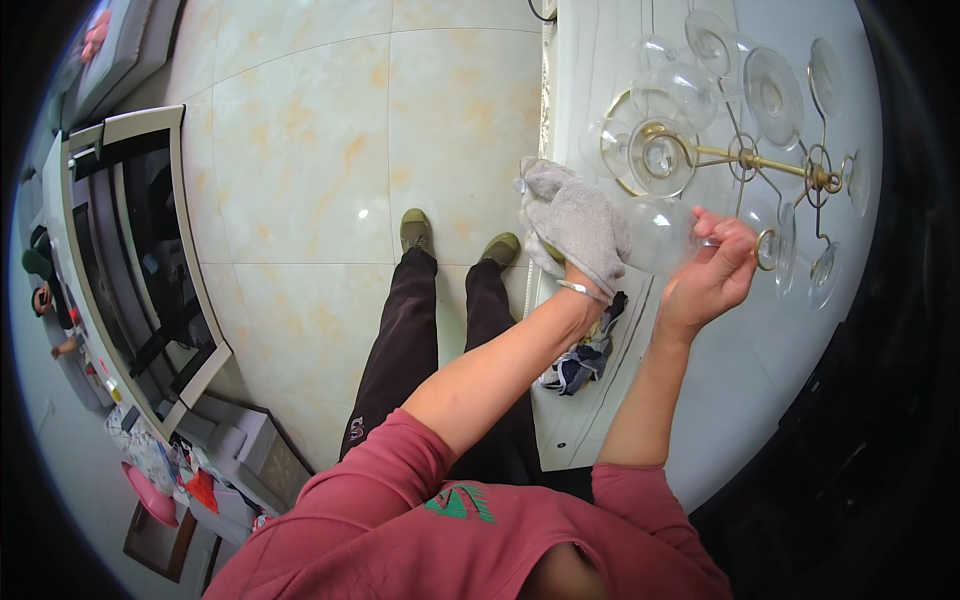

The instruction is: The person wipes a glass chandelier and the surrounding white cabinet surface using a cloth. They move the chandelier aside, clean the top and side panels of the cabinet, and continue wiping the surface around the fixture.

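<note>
A grey towelling cloth (566,199) is wrapped over my left hand (571,274), hiding most of its fingers. It presses close to the left side of a clear glass globe (660,234). On the globe's other side, my right hand (716,262) has its fingers curled at the glass edge; the exact grip is partly hidden. The globe belongs with a brass lamp (780,166) that carries several clear glass globes and discs on thin bent arms. Its round brass base (616,139) rests on a white, grey-veined cabinet top (592,442).
A crumpled dark and patterned cloth (581,364) lies on the cabinet top below my left forearm. Pale tiled floor (300,150) spreads to the left. Beyond it are a low table with a dark top (202,300), a grey upholstered seat (251,442), a pink basin (150,495) and another person (43,300).
</note>
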Demonstrator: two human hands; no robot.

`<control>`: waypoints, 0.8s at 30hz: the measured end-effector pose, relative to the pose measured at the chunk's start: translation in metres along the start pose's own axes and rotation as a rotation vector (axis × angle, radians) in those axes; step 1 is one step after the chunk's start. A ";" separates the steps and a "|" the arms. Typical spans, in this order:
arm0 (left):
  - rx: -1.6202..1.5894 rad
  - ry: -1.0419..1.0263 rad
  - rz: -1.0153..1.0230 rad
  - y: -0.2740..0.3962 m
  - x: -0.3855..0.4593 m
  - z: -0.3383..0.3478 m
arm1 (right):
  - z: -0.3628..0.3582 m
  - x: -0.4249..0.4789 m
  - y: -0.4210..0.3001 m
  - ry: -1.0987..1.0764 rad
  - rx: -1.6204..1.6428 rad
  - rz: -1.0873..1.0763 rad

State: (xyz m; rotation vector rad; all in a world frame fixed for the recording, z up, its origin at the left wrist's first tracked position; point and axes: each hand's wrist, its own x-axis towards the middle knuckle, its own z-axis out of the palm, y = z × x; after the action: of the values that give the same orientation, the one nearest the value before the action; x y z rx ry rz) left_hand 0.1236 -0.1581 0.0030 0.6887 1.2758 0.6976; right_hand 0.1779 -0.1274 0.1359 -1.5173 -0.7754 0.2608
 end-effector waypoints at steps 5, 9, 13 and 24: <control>1.793 -0.479 0.273 0.014 0.032 0.001 | -0.001 -0.003 0.003 0.045 -0.029 0.006; 1.321 -0.239 0.706 0.086 0.014 -0.033 | -0.004 0.002 0.001 -0.021 0.022 0.012; 1.600 -0.633 0.506 0.155 0.009 -0.048 | -0.011 0.005 0.006 -0.106 0.051 -0.015; 0.618 -0.514 0.434 0.082 0.028 -0.049 | -0.006 0.006 -0.002 -0.092 0.099 0.025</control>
State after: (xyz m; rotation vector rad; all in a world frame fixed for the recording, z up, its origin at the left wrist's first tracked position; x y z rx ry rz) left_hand 0.0732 -0.0820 0.0424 1.5739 0.8539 0.4135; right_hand 0.1850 -0.1285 0.1403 -1.4304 -0.8052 0.3837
